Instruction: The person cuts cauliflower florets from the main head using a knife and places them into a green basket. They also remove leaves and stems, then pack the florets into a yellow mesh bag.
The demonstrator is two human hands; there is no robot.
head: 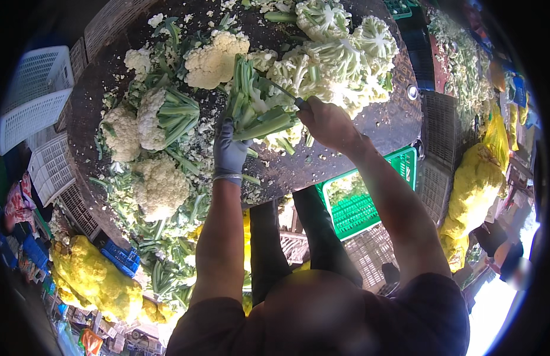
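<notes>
My left hand (230, 149), in a grey glove, holds a cauliflower head (252, 104) by its green leaves and stalks over a dark round table (297, 171). In my bare right hand (326, 120) is the handle of a knife (279, 89), whose blade reaches in among the cut leaf stalks. Trimmed cauliflower heads (337, 58) are heaped beyond my right hand. To the left lie several untrimmed heads, one with green leaf stalks (157, 118), another large and cream-coloured (161, 187). The underside of the held head is mostly hidden.
A green plastic crate (355, 224) stands below the table's near edge. White crates (36, 95) are at the left. Yellow net bags of cauliflower (94, 278) lie lower left, and more yellow bags (473, 187) are at the right. Cut leaves (168, 262) pile up lower left. Another person (508, 258) is far right.
</notes>
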